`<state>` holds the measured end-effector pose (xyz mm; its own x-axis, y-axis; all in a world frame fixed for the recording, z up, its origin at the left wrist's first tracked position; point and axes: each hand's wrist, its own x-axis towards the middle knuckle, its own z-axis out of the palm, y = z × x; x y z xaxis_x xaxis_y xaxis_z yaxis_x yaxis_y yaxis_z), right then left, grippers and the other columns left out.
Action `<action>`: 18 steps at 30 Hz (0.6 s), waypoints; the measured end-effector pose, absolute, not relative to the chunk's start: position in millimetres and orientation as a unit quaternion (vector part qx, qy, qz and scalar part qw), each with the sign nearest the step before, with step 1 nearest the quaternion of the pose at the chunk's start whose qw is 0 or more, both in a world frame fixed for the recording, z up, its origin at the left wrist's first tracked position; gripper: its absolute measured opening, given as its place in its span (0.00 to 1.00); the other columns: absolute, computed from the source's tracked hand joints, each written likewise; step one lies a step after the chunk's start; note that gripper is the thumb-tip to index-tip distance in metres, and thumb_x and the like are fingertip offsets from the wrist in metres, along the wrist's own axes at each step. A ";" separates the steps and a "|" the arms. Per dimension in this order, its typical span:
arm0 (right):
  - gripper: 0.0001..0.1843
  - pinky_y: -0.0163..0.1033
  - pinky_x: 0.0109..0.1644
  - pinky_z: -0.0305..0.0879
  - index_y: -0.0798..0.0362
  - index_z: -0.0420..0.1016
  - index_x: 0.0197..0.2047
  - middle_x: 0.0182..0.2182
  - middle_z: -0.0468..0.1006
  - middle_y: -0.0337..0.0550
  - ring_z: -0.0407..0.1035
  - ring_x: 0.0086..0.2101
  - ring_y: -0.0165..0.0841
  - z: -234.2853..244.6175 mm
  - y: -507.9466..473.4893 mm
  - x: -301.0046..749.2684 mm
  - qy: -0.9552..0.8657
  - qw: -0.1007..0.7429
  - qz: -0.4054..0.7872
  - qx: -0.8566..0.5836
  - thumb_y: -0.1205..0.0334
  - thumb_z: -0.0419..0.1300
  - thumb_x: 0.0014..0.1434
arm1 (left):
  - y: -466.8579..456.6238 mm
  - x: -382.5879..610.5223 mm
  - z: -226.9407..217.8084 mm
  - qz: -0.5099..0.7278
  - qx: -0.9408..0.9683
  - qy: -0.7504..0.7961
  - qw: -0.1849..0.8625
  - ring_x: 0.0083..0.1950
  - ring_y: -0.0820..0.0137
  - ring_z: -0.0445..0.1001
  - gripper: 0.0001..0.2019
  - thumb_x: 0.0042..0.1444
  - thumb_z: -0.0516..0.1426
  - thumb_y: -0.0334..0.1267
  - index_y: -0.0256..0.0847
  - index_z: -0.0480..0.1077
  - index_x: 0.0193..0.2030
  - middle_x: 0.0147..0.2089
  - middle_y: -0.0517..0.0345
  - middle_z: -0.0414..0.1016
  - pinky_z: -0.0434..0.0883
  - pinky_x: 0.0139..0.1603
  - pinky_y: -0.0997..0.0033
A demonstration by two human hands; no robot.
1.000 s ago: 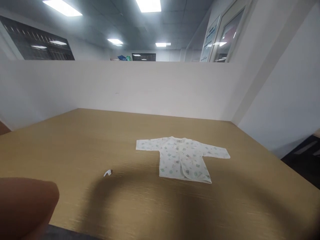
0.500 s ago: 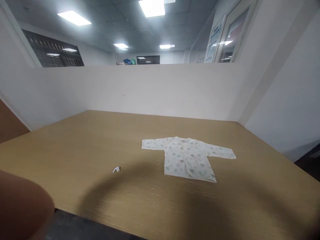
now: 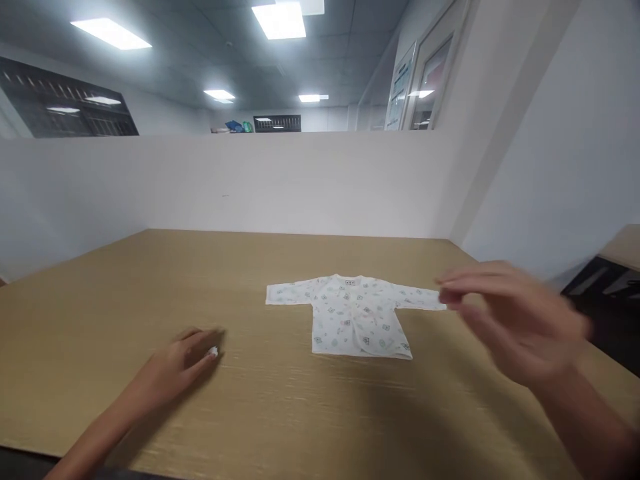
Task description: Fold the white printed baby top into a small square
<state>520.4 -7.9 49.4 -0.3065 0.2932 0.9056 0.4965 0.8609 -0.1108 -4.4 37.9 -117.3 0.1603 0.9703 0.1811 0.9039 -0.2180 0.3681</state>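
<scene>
My left hand (image 3: 183, 360) rests low over the left part of the table, thumb and fingers apart around a small white object (image 3: 214, 351). That object is partly covered, and its kind is too small to make out. A white baby shirt (image 3: 355, 317) with long sleeves and small green and brown prints lies spread flat, collar away from me. My right hand (image 3: 515, 320) is in the air by the shirt's right sleeve end, blurred by motion, fingers curved and the thumb apart from them. Nothing shows in it.
The brown table (image 3: 225, 267) ends at a low white partition (image 3: 300, 183) at the back. At the right stands a white wall (image 3: 555, 147), with a dark box-like thing (image 3: 605, 307) beyond the table's right edge.
Both hands have come into full view: the left has reached to the small white object, the right is raised near the shirt's sleeve. The view has turned slightly right; the shirt lies unchanged.
</scene>
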 end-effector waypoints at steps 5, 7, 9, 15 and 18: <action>0.08 0.38 0.37 0.71 0.49 0.76 0.50 0.42 0.78 0.45 0.72 0.36 0.32 -12.2 41.7 523.0 -0.820 0.473 -0.026 -0.320 0.66 0.57 0.71 | 43.1 -3.0 -128.1 0.178 0.771 0.606 0.079 0.51 0.58 0.78 0.26 0.66 0.52 0.58 0.45 0.77 0.60 0.54 0.50 0.77 0.73 0.53 0.65; 0.07 0.37 0.36 0.70 0.50 0.76 0.48 0.42 0.77 0.45 0.70 0.33 0.30 -33.8 51.3 526.7 -0.824 0.450 -0.011 -0.345 0.64 0.56 0.72 | 41.4 -2.6 -130.6 0.193 0.766 0.609 0.066 0.54 0.57 0.77 0.25 0.66 0.53 0.57 0.46 0.77 0.59 0.56 0.51 0.77 0.73 0.55 0.65; 0.08 0.37 0.36 0.70 0.50 0.75 0.48 0.43 0.77 0.46 0.69 0.34 0.31 -49.8 54.6 529.4 -0.833 0.428 0.010 -0.349 0.63 0.55 0.73 | 38.8 -5.5 -135.3 0.201 0.760 0.615 0.062 0.58 0.57 0.76 0.25 0.65 0.54 0.58 0.46 0.77 0.59 0.58 0.53 0.77 0.72 0.59 0.64; 0.11 0.37 0.37 0.71 0.52 0.75 0.48 0.44 0.76 0.49 0.69 0.35 0.31 -78.4 54.4 533.0 -0.853 0.381 0.075 -0.349 0.60 0.52 0.74 | 33.3 -20.8 -149.6 0.206 0.747 0.627 0.079 0.62 0.57 0.73 0.24 0.67 0.52 0.60 0.47 0.78 0.56 0.61 0.55 0.76 0.67 0.67 0.63; 0.12 0.37 0.38 0.71 0.52 0.76 0.48 0.44 0.77 0.49 0.70 0.35 0.31 -88.6 56.6 536.3 -0.855 0.367 0.084 -0.356 0.59 0.52 0.74 | 34.1 -23.1 -153.9 0.218 0.741 0.630 0.079 0.59 0.57 0.75 0.25 0.66 0.52 0.61 0.46 0.79 0.52 0.59 0.54 0.77 0.69 0.65 0.62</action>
